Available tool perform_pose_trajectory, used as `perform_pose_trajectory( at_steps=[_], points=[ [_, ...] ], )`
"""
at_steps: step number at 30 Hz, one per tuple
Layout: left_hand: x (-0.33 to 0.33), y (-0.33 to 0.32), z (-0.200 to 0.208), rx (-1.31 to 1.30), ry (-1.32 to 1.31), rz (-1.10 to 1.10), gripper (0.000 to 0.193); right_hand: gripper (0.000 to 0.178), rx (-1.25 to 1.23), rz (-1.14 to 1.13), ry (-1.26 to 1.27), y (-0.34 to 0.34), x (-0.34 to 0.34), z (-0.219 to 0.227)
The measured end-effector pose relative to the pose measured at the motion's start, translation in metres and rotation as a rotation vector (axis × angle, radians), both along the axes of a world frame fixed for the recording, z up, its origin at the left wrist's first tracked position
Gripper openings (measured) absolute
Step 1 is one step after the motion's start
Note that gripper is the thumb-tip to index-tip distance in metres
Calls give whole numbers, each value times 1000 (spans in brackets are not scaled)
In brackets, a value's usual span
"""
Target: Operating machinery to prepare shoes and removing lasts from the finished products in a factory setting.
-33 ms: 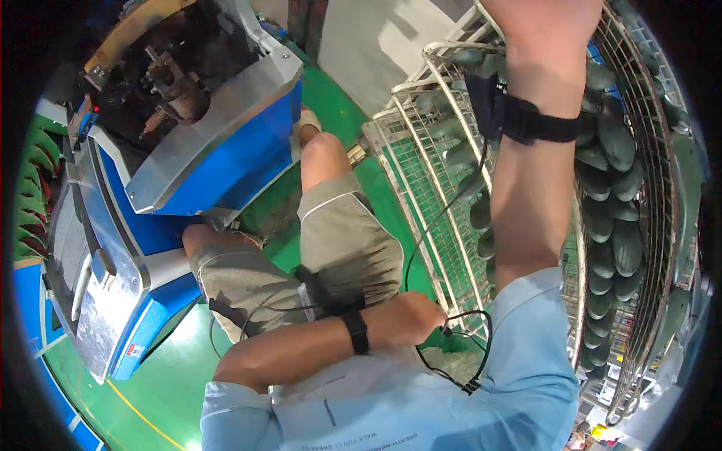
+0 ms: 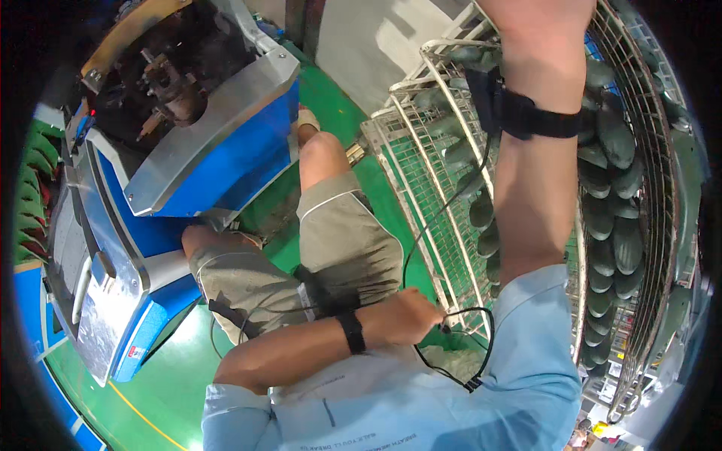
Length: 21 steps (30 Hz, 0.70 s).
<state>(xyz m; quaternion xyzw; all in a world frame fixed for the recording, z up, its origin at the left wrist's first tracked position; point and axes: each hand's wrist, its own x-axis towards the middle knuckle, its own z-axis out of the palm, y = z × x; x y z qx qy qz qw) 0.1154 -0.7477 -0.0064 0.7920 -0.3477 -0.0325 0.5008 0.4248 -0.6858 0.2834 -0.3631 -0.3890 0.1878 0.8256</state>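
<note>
You are seemingly reaching at the rack (image 2: pixel 457 113); the next move is calling for care around the dark ovals (image 2: pixel 628 244), sitting inside it, long axes running roughly top to bottom, rounded ends pointing downward in view. Your right hand (image 2: pixel 538 16) is having its fingers out of view; your left hand (image 2: pixel 415 316) is lying near the cable (image 2: pixel 492 325). I cannot tell the grip of these 2.

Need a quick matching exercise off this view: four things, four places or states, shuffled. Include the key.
Things
1. left hand
2. right hand
3. wire cart
4. machine

Places or states
A. pale-framed, with dark oval pieces among its wires
B. at the picture's top edge, fingers out of view
C. blue and silver, on the person's left
D. ends a forearm laid across the body, close by a black cable

Pairs: 1-D, 2-B, 3-A, 4-C
</note>
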Motion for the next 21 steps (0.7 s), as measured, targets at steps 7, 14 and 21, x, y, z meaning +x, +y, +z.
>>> perform_pose_trajectory(
  at_steps=[7, 14, 21],
  points=[
    [4, 64, 28, 400, 95, 60, 6, 29, -1014, 68, -1607, 24, -42, -15],
    [-1, 109, 57, -125, 57, 733, 21, 29, -975, 145, -1085, 0, -30, -100],
    [-10, 74, 11, 510, 488, -424, 42, 22, -632, -433, -402, 4, -4, -29]
  ],
)
